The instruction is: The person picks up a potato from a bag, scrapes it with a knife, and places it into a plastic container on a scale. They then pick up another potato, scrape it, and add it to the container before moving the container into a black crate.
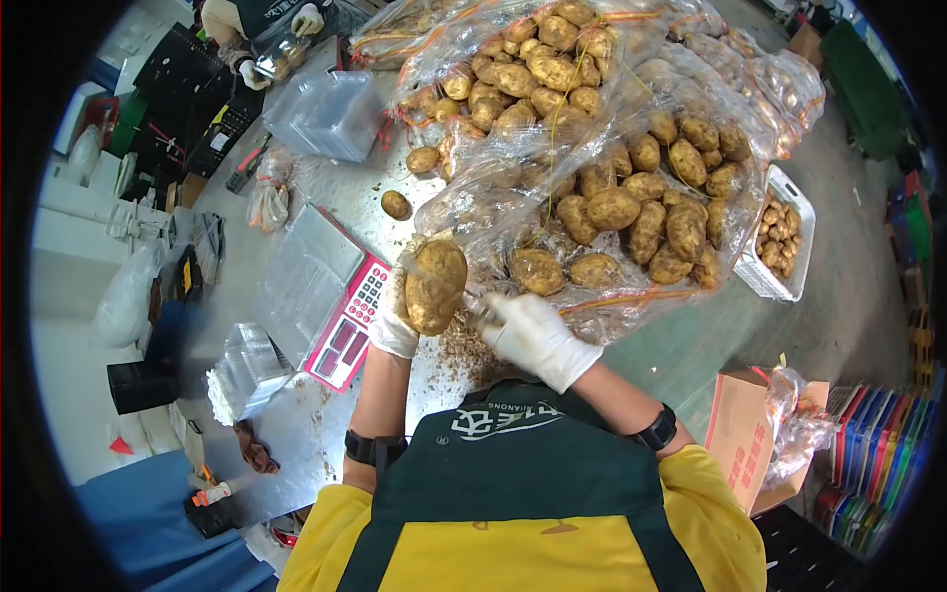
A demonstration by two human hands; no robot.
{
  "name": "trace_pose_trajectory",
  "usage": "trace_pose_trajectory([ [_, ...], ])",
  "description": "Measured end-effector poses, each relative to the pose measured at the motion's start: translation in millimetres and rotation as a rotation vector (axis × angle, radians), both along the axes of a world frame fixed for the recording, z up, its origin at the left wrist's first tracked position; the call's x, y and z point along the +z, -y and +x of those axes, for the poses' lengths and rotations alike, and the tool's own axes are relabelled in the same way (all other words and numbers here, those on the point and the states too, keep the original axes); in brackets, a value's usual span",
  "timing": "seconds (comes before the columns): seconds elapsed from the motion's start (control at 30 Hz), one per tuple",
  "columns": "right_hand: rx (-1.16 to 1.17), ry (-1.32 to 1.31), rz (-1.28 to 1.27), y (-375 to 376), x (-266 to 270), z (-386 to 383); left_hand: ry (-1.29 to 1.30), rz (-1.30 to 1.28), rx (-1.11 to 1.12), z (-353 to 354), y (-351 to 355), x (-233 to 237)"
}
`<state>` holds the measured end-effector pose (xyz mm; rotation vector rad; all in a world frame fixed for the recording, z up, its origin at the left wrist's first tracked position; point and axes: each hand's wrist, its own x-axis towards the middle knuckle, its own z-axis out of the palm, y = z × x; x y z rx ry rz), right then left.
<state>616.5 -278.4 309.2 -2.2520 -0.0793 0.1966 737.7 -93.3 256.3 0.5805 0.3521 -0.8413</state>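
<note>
A big, dirt-specked potato is in my white-gloved left hand, which is closed around it from behind and below. Just to its right is my right hand, also gloved in white, its fingertips close to the potato and blurred by motion, so I cannot tell whether they hold anything. Crumbs of soil lie on the metal table under both hands. Beyond them, a clear plastic bag lies spread open with many potatoes in it. A small loose potato rests on the table.
Left of my hands stands a pink-and-white weighing scale with a clear tray on top. Clear plastic boxes are stacked farther back, where a co-worker's gloved hand shows. At right are a white crate of potatoes and a cardboard box.
</note>
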Motion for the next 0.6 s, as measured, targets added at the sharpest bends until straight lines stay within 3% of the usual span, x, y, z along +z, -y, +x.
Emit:
trace_pose_trajectory([
  [0.07, -0.145, 0.064, -0.067, 8.1, -5.0, 2.0, 0.015, -0.008, 0.001, -2.1, 2.1, 6.8],
  [0.23, 0.099, 0.116, -0.152, -12.1, 2.0, -12.6, 0.057, 0.046, 0.052, 5.8, 9.5, -6.5],
  [0.33, 0.086, 0.107, -0.084, -9.7, -2.7, -10.7, 0.074, 0.044, 0.043, 8.9, 6.0, -7.0],
  [0.47, -0.111, 0.165, -0.065, -0.8, -14.9, -2.2, 0.077, -0.011, 0.051, 8.5, -6.6, -15.0],
  [0.53, -0.012, 0.084, -0.114, -8.9, -14.9, -4.5, 0.049, -0.009, 0.065, 11.0, -5.8, -14.4],
  [0.6, 0.237, 0.091, -0.051, -11.7, -5.9, -6.8, -0.039, -0.071, 0.188, 0.7, 6.0, -5.6],
])
